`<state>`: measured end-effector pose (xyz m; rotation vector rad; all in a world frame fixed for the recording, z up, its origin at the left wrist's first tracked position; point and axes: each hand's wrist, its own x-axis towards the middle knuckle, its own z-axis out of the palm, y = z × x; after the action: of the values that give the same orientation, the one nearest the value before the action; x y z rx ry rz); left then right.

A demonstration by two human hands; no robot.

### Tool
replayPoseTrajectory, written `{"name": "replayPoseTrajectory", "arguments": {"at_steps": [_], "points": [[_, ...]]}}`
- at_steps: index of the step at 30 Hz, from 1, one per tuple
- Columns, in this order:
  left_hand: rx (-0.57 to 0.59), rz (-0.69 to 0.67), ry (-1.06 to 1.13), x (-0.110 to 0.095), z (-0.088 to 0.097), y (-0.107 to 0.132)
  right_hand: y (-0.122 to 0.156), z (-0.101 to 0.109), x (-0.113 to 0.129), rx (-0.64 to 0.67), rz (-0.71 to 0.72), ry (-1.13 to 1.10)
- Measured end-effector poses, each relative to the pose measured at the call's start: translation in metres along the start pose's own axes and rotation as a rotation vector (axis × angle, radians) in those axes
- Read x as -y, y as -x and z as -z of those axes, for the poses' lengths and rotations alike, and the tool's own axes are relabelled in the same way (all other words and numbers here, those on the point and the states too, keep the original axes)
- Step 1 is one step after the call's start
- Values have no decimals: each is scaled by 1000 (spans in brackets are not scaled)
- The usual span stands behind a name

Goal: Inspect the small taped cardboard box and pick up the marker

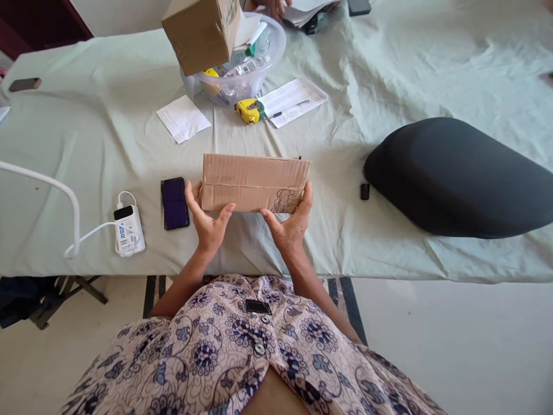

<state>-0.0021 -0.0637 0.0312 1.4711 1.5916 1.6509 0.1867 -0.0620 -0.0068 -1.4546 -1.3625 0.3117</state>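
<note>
Over the near side of the desk (337,242), holds a cardboard box (250,183) by its two ends — with the left hand (211,229) wrapped around one, with the right hand (290,227) wrapped around the other. Could slip or tip on any slackening of either grip; could dent from too hard a squeeze; could knock the dark phone (175,203), just beside the left hand, if swung leftward. Looks brown and oblong, lightly ridged, seamed lengthwise — scribbled with dark loops near the right end.
</note>
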Motion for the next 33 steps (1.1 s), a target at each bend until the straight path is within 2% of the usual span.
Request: {"name": "replayPoseTrajectory", "arguments": {"at_steps": [5, 8, 14, 19, 23, 29, 33], "points": [[49, -19, -119, 5, -9, 9, -3, 4, 4, 41, 47, 149], [34, -22, -186, 6, -15, 10, -5, 4, 9, 33, 42, 193], [-17, -4, -179, 2, -24, 4, -9, 2, 12, 6, 32, 268], [15, 38, -124, -2, -21, -1, -15, 7, 9, 41, 41, 217], [37, 83, -86, 0, -15, -7, -18, 13, 4, 68, -15, 88], [3, 117, -58, 21, -8, -19, -17, 7, -20, 63, -162, -113], [42, 124, -201, 47, -2, -21, -14, 5, -39, 147, -279, -69]]}}
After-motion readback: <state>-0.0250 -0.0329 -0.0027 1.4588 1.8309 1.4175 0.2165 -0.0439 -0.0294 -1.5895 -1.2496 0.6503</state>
